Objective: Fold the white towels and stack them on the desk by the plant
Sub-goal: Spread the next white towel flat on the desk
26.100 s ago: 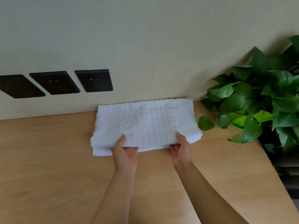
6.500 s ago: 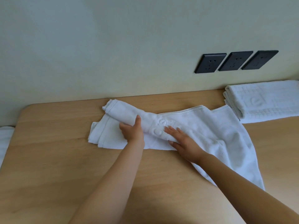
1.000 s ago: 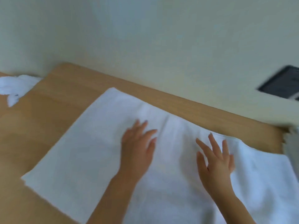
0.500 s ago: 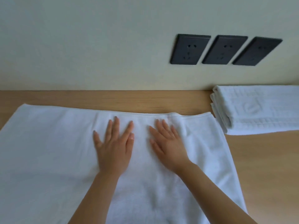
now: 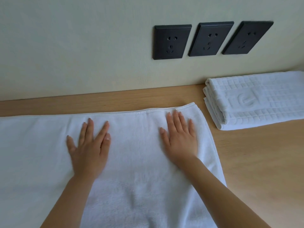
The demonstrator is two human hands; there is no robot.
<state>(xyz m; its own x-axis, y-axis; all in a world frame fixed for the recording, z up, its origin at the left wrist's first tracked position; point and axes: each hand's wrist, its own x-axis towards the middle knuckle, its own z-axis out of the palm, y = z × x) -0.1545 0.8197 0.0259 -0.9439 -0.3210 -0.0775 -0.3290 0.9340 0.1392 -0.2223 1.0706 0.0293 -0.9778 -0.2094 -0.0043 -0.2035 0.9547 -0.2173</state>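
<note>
Both palms press flat, fingers straight, on the spread towel [image 5: 136, 155]: left hand [image 5: 88, 148], right hand [image 5: 180, 140]. Its long axis runs side to side beneath them on the desk [image 5: 256, 162], reaching far past the left hand and ending just beyond the right. The folded towels [image 5: 256, 101] lie further right, nearer the right hand.

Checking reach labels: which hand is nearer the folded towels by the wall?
Right. The right hand presses flat on the spread towel, beside the folded towels; the left hand lies farther left on it.
</note>
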